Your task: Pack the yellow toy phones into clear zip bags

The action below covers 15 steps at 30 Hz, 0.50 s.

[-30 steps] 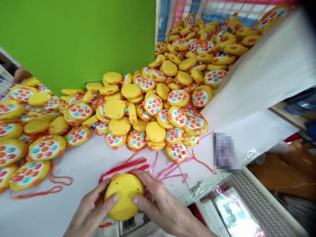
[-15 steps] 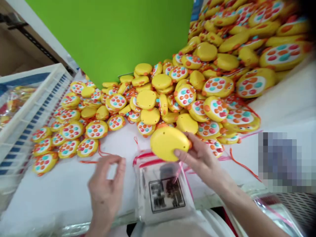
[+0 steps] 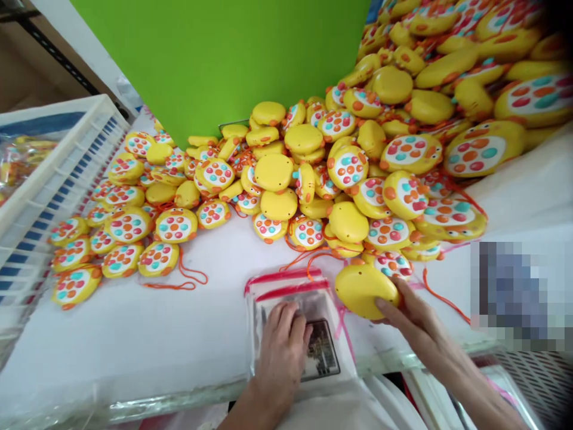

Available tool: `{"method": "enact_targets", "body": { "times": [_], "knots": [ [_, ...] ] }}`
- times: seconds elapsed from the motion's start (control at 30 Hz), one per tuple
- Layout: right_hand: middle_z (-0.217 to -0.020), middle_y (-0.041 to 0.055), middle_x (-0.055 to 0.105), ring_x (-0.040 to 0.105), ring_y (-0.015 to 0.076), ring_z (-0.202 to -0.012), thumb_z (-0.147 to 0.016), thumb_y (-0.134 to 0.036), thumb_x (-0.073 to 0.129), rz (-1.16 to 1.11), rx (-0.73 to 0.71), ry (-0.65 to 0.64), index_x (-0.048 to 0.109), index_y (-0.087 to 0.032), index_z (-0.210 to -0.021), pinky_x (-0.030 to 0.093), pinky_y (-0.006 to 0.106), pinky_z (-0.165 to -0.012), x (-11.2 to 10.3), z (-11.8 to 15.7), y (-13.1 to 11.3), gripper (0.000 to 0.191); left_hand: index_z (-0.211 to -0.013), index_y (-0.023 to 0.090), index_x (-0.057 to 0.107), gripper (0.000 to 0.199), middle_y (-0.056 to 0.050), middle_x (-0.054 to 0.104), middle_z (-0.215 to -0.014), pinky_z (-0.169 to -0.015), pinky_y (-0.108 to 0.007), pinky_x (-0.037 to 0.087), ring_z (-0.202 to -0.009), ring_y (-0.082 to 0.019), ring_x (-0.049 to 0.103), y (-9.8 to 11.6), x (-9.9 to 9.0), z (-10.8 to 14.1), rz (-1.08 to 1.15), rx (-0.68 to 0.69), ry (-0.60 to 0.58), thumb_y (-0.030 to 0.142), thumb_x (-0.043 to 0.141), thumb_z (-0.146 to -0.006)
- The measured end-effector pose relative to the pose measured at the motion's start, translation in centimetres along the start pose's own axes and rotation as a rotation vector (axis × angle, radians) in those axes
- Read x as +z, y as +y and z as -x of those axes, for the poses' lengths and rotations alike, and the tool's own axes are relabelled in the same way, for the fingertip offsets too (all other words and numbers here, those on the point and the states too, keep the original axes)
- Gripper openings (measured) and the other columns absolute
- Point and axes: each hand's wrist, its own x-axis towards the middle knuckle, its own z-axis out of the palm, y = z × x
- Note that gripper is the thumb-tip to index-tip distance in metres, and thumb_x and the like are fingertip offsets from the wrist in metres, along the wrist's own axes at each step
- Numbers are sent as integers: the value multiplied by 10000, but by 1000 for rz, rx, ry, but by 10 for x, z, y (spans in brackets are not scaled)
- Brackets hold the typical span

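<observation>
Yellow toy (image 3: pixel 363 291) in right hand (image 3: pixel 414 316) grip beside zip bags (image 3: pixel 295 325), left hand (image 3: pixel 282 346) flat, fingers apart, on top.

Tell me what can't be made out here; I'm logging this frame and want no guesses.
Head view only:
- Bag label: print too small, partly under the left hand.
- Yellow toy in the right hand: button face turned away.
- Pixelated patch: contents masked.
- White crate: cut off by the left edge.
</observation>
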Motion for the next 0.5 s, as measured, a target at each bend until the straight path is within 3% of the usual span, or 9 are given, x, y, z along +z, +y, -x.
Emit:
{"method": "enact_targets", "body": {
  "times": [0.1,0.17,0.23,0.33,0.43,0.5],
  "knots": [
    [-948,48,632,655,211,-747,-849,-560,550,-67,-34,20,445,-233,-1257,581,373,-718,1,0,-25,534,-963,139,603,117,-136,594,-1131,-883,-430,521,-1068,-272,539,-3,6,2,-69,29,83,120,521,-882],
    [-1013,53,626,648,199,-778,-859,-549,544,-111,-76,-10,427,-249,-1289,584,358,-737,13,-4,-41,537,-1117,124,564,244,-134,608,-1104,-871,-423,516,-1036,-265,552,-6,12,4,-99,34,110,100,520,-878],
    [-1136,61,598,629,201,-884,-870,-526,539,-141,-154,-68,429,-262,-1303,578,342,-777,27,-9,-51,519,-1145,131,549,281,-113,624,-1018,-824,-417,513,-952,-251,570,-8,13,4,-104,30,115,79,519,-871],
    [-1227,59,566,591,205,-989,-884,-496,527,-141,-233,-121,437,-256,-1324,568,331,-813,43,-11,-52,508,-975,158,584,164,-88,619,-936,-772,-424,494,-864,-243,561,-8,9,2,-68,36,97,64,522,-857],
    [-1202,75,589,599,221,-994,-881,-511,513,-77,-169,-104,443,-227,-1342,579,325,-775,43,-6,-44,547,-877,167,550,109,-84,622,-935,-776,-427,484,-867,-248,550,-8,2,-1,28,17,88,66,546,-835],
    [-1145,81,624,629,230,-938,-863,-530,524,0,-102,-95,454,-221,-1351,590,322,-726,37,-1,-37,582,-915,169,529,141,-72,619,-899,-744,-390,490,-840,-236,548,-9,-1,0,141,-75,107,81,574,-815]
  ]
}}
